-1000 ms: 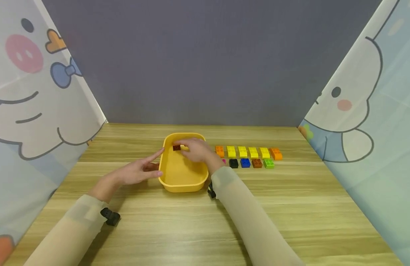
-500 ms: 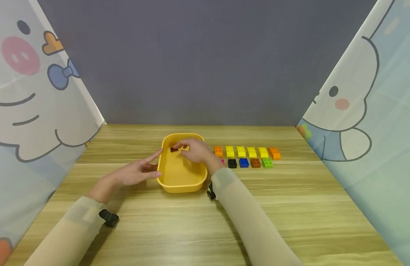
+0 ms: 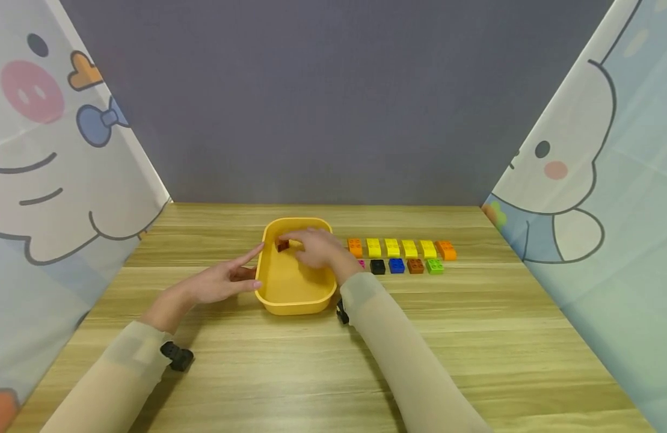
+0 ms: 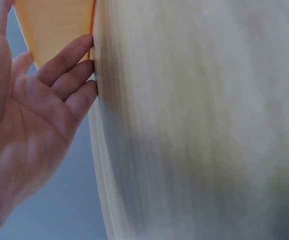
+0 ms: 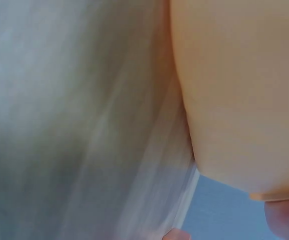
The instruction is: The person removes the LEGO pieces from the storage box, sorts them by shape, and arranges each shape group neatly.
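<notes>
A yellow plastic basin (image 3: 292,308) stands on the table. My left hand (image 3: 216,281) touches its left side, thumb and index finger spread along the rim. In the left wrist view the left palm (image 4: 39,107) faces the camera, its fingers nearly straight against the basin wall (image 4: 57,25). My right hand (image 3: 318,248) reaches into the basin over its right wall. Its extended index finger lies at a dark brown building brick (image 3: 282,245) near the far left corner, with the thumb apart from it. The fingers partly cover the brick. In the right wrist view, the basin's outer wall (image 5: 239,90) hides most of the hand.
To the basin's right lie two rows of bricks. The far row has orange bricks (image 3: 446,250) at its ends and yellow ones (image 3: 391,248) between. Nearer are pink, black (image 3: 378,266), blue (image 3: 396,265), brown (image 3: 415,266) and green (image 3: 434,266) bricks. A grey panel (image 3: 328,108) stands behind.
In the basin the brown brick has shifted slightly and turned, and my right fingers have moved further over it. My left hand stays at the basin's side. The head view has shifted a little.
</notes>
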Available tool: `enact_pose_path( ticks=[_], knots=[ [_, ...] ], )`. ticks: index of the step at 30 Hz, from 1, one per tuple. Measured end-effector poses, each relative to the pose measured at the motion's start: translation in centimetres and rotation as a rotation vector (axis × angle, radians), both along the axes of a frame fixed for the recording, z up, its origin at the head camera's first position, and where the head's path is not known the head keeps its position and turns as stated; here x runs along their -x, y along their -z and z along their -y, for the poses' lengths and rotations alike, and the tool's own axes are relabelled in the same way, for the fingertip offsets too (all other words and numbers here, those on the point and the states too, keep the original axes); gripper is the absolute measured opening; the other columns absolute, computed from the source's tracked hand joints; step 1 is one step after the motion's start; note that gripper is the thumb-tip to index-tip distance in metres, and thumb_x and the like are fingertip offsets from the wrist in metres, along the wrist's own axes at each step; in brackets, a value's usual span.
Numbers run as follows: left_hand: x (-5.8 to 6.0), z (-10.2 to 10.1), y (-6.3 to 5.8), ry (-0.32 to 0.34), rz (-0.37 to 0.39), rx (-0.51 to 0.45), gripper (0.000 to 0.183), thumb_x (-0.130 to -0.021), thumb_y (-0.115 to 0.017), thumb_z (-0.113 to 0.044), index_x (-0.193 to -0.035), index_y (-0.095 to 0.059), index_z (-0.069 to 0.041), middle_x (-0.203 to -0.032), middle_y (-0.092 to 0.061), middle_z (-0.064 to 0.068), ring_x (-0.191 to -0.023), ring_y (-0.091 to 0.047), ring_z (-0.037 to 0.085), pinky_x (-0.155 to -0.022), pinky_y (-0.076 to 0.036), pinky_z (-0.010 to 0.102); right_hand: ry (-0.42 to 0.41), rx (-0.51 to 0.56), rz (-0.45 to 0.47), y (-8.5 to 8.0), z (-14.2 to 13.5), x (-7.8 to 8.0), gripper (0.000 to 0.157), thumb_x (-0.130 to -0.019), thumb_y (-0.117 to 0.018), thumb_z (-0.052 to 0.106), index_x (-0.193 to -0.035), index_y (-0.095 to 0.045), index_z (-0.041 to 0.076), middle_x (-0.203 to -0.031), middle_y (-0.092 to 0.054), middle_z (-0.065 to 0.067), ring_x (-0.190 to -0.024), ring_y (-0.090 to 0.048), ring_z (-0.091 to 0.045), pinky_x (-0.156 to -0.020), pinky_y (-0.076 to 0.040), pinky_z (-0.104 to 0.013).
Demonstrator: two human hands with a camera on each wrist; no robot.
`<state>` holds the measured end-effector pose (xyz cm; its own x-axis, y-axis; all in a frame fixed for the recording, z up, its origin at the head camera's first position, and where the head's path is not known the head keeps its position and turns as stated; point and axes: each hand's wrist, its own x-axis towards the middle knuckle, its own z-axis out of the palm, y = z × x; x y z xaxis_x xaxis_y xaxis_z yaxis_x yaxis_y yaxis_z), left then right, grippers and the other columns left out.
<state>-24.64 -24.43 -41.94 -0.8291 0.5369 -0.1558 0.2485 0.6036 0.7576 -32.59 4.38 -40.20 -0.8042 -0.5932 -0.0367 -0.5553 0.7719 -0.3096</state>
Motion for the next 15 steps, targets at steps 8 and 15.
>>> enact_pose_path(
  ticks=[8,15],
  knots=[
    [-0.05,-0.01,-0.04,0.001,-0.003,0.01,0.093,-0.11,-0.066,-0.048,-0.178,-0.005,-0.032,-0.163,-0.054,0.027,-0.149,-0.056,0.047,-0.122,-0.043,0.069,-0.017,0.183,0.063,-0.07,-0.43,0.08,0.04,-0.111,-0.061,0.019,-0.147,-0.071,0.031,-0.145,-0.074,0.008,-0.144,-0.062,-0.022,-0.123,-0.049,-0.047],
    [-0.04,0.01,0.01,0.006,-0.002,0.015,0.093,-0.11,-0.066,-0.048,-0.178,-0.004,-0.034,-0.164,-0.054,0.026,-0.149,-0.056,0.047,-0.122,-0.044,0.069,-0.023,0.073,0.03,-0.08,-0.47,0.01,0.041,-0.112,-0.062,0.027,-0.151,-0.067,0.035,-0.159,-0.064,0.003,-0.155,-0.052,-0.026,-0.131,-0.04,-0.051]
  ],
)
